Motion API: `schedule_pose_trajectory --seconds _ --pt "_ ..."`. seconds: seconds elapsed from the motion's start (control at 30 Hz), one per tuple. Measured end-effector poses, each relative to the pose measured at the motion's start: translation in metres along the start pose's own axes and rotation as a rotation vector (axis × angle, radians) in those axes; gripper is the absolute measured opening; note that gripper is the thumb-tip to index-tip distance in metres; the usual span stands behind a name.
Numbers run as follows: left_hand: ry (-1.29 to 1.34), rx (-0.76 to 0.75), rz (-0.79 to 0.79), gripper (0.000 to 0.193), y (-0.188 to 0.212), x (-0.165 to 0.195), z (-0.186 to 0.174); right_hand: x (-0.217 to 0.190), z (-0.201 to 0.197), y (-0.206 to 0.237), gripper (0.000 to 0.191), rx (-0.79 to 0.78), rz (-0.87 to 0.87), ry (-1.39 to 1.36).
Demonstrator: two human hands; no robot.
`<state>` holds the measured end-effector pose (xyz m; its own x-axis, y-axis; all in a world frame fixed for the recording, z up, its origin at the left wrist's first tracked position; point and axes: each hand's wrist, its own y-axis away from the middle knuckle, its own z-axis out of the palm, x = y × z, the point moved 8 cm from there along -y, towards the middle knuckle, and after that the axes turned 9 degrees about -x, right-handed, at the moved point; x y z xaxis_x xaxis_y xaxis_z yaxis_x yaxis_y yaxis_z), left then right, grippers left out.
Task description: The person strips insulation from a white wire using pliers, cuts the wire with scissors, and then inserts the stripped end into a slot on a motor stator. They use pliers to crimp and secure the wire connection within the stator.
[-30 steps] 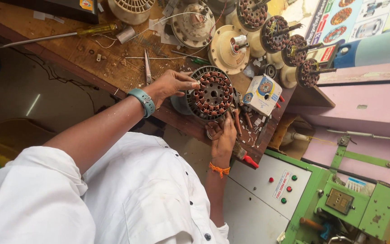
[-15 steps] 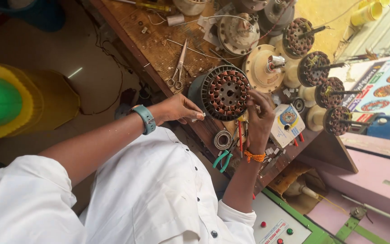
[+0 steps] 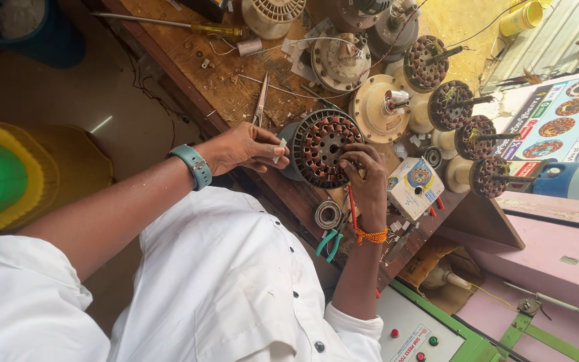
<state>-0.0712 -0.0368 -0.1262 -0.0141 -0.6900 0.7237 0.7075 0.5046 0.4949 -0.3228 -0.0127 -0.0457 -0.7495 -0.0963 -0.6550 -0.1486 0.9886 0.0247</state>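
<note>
The wound stator [image 3: 323, 147] stands on edge at the wooden bench [image 3: 236, 87] front, the left hand [image 3: 246, 147] at its nine o'clock pinching a white slip, the right hand [image 3: 366, 181] fingering its four o'clock coils, where careless pressure could nick the copper.

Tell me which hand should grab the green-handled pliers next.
Right, probably. The green-handled pliers lie on the bench beside the wrist of the right hand, whose fingertips rest on the stator. The left hand is farther off, pinching a small white piece.
</note>
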Motion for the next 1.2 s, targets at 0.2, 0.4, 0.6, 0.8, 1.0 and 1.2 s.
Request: schedule_pose_trajectory --seconds 0.2,0.4,0.6,0.8,1.0,1.2 --pt "-0.095 0.123 0.021 0.025 -0.034 0.034 0.006 0.054 0.024 0.022 0.014 0.400 0.250 -0.781" --pt "-0.009 0.139 0.179 0.021 -0.084 0.053 0.026 0.053 0.028 0.020 0.017 0.523 0.313 -0.757" --pt "-0.012 0.056 0.105 0.018 -0.110 0.050 0.050 0.009 0.019 0.012 0.020 0.508 0.341 -0.487" --pt "0.042 0.045 0.043 0.017 -0.115 0.042 0.053 0.005 0.014 0.023 0.023 0.622 0.401 -0.579" --pt "0.053 0.074 0.005 0.018 -0.118 0.038 0.048 0.004 0.016 0.040 0.018 0.643 0.370 -0.376" --pt "0.024 0.085 -0.029 0.018 -0.118 0.035 0.047 0.012 0.018 0.046 0.020 0.700 0.414 -0.366"
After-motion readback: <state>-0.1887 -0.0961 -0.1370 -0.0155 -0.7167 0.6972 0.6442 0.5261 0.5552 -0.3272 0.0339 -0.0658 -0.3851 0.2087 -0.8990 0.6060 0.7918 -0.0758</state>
